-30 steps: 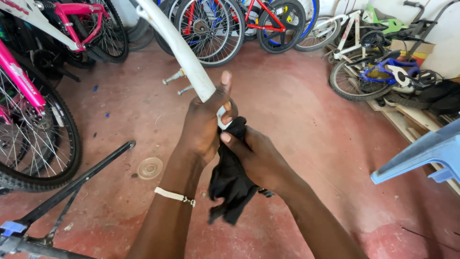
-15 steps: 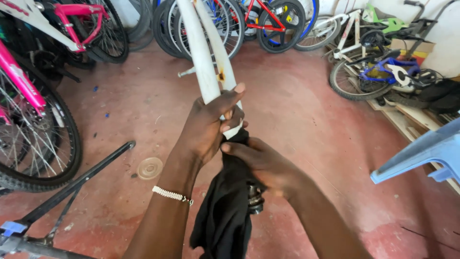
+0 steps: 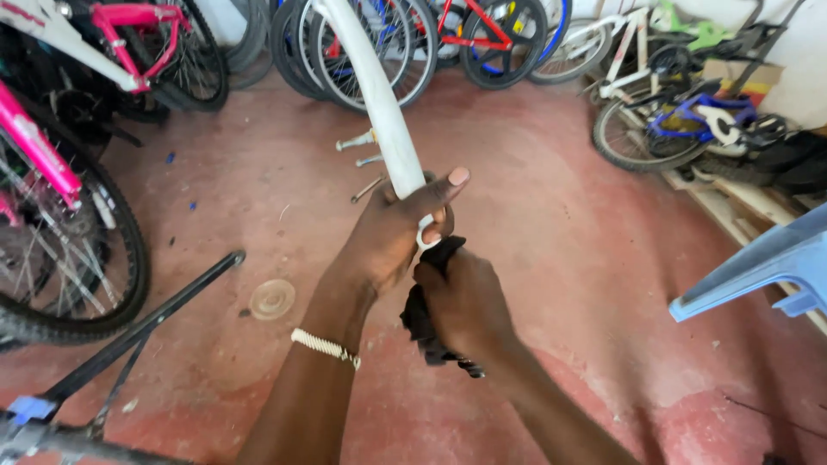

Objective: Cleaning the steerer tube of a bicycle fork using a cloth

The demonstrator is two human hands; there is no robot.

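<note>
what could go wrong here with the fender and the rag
The left hand grips only the lower end of the long white fender, so it could swing into the parked bike wheels behind. The metal stays sticking out near the grip could snag the black rag bunched in the right hand, or scratch a finger.

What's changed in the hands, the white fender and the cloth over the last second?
The black cloth, hanging long half a second ago, is now bunched short in the right hand, just under the left hand. The white fender has tilted back leftward. The left hand still grips its lower end; the bikes are unmoved.
</note>
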